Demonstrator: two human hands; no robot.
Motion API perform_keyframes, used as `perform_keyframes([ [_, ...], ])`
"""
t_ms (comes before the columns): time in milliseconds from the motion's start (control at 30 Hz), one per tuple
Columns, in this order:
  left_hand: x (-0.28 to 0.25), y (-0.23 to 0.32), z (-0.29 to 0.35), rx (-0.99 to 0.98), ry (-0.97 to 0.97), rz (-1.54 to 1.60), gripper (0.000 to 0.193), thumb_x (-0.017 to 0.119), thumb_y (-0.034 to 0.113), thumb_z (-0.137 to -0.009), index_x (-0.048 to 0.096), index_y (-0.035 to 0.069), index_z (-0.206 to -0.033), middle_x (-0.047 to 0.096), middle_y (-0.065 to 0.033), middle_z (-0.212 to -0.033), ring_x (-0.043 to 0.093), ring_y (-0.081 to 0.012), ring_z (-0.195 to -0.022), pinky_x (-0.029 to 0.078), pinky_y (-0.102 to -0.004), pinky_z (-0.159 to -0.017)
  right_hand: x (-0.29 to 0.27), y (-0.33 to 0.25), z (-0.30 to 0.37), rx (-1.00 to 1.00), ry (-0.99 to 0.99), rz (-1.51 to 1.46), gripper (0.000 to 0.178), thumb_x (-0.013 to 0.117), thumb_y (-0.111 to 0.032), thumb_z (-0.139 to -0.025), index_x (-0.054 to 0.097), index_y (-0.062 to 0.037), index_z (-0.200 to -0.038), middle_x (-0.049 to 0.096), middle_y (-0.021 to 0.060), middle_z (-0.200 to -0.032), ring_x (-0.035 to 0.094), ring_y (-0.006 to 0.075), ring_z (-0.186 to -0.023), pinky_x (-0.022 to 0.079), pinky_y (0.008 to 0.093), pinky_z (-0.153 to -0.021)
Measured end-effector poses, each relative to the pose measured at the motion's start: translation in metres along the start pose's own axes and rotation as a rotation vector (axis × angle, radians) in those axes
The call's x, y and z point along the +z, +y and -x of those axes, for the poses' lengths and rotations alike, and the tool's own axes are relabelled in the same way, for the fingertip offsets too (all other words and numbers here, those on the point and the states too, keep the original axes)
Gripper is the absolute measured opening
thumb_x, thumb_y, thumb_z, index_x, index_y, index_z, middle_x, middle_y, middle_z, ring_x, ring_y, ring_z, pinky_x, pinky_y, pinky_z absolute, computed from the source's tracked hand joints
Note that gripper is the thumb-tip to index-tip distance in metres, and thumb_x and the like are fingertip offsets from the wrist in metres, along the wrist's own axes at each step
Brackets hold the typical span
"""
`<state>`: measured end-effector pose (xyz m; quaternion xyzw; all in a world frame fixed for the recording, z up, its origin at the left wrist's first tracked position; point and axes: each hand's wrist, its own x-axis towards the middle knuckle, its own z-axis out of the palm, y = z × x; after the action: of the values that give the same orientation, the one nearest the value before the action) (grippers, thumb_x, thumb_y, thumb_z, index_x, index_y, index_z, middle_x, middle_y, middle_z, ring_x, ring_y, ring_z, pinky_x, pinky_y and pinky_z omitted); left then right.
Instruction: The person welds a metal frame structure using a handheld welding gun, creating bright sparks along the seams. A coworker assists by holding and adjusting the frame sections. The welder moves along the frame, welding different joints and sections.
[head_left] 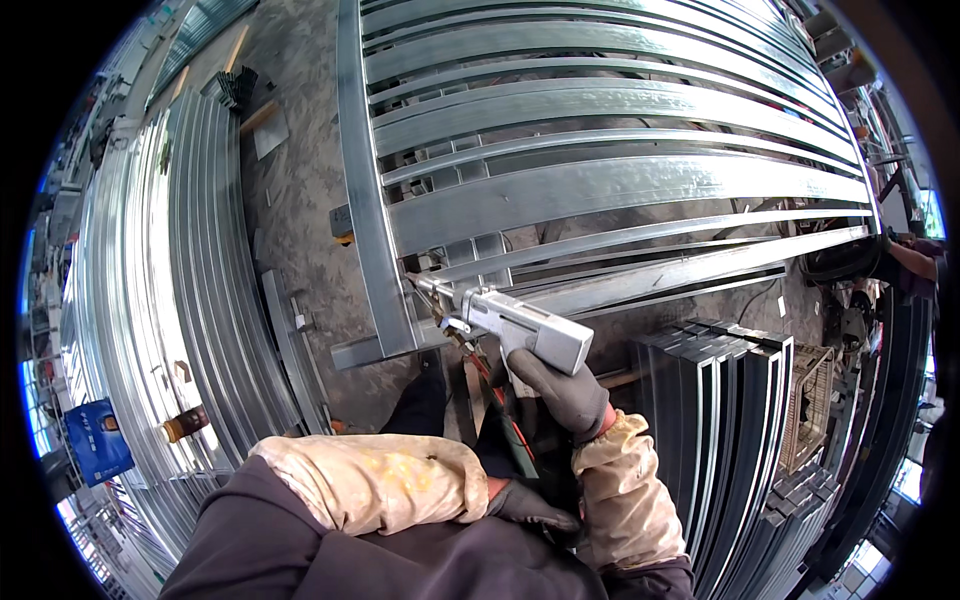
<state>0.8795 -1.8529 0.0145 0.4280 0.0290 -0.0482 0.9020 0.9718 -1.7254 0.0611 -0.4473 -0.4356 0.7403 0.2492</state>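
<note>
My right hand, in a dark grey glove, is closed around the grip of a silver hand-held welding gun. The gun's narrow nozzle points up and left to the corner where a galvanized steel upright of a large frame meets a crossbar. Whether the tip touches the metal I cannot tell. A hose with red and green lines runs from the gun down toward my body. My left hand, gloved too, lies low against my body beside the hose; its fingers are partly hidden.
Long galvanized profiles are stacked at the left, with a blue box and a brown bottle on them. Dark rectangular tubes stand at the right beside a wire crate. Another person's arm shows at the far right.
</note>
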Motion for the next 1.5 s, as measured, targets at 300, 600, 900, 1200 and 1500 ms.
perform_keyframes([
  [300,0.005,-0.046,-0.014,0.461,0.160,-0.174,0.026,0.047,0.017,-0.101,0.057,-0.007,-0.103,0.064,-0.0183,-0.097,0.060,-0.0252,-0.088,0.050,-0.0360,-0.078,-0.004,0.014,-0.004,0.047,-0.113,0.003,0.032,0.059,-0.017,-0.095,0.057,-0.0006,-0.122,0.062,0.0039,-0.108,0.056,0.0122,-0.099,0.047,0.0292,-0.087],
  [600,0.002,-0.030,-0.008,0.348,0.180,-0.291,0.024,0.047,0.016,-0.098,0.057,-0.006,-0.099,0.063,-0.0213,-0.100,0.060,-0.0309,-0.092,0.048,-0.0383,-0.081,0.005,0.009,-0.004,-0.050,0.011,-0.009,0.022,0.054,-0.019,-0.093,0.065,-0.0009,-0.088,0.064,0.0051,-0.080,0.060,0.0144,-0.078,0.049,0.0304,-0.073],
  [900,0.011,-0.035,-0.010,0.255,0.146,0.124,0.027,0.052,0.018,-0.098,0.059,-0.007,-0.104,0.064,-0.0135,-0.091,0.058,-0.0213,-0.082,0.048,-0.0347,-0.077,0.004,0.010,-0.005,0.009,-0.017,-0.042,0.025,0.056,-0.023,-0.092,0.065,-0.0015,-0.084,0.064,0.0050,-0.077,0.061,0.0143,-0.075,0.049,0.0299,-0.070],
  [1200,-0.005,0.012,-0.007,-0.272,-0.097,-0.025,0.048,0.044,0.033,-0.104,0.050,-0.002,-0.136,0.056,-0.0049,-0.132,0.047,-0.0094,-0.120,0.039,-0.0293,-0.107,0.003,0.014,-0.003,0.060,-0.036,-0.108,0.022,0.057,-0.022,-0.094,0.063,-0.0003,-0.093,0.065,0.0045,-0.076,0.061,0.0128,-0.072,0.050,0.0286,-0.067],
  [1500,0.001,-0.014,-0.012,-0.265,-0.062,0.147,0.044,0.049,0.032,-0.103,0.055,0.000,-0.132,0.061,-0.0048,-0.123,0.052,-0.0096,-0.111,0.044,-0.0294,-0.100,-0.001,0.017,0.000,0.073,-0.066,-0.090,0.024,0.057,-0.023,-0.095,0.063,-0.0003,-0.090,0.065,0.0046,-0.076,0.061,0.0122,-0.070,0.050,0.0286,-0.062],
])
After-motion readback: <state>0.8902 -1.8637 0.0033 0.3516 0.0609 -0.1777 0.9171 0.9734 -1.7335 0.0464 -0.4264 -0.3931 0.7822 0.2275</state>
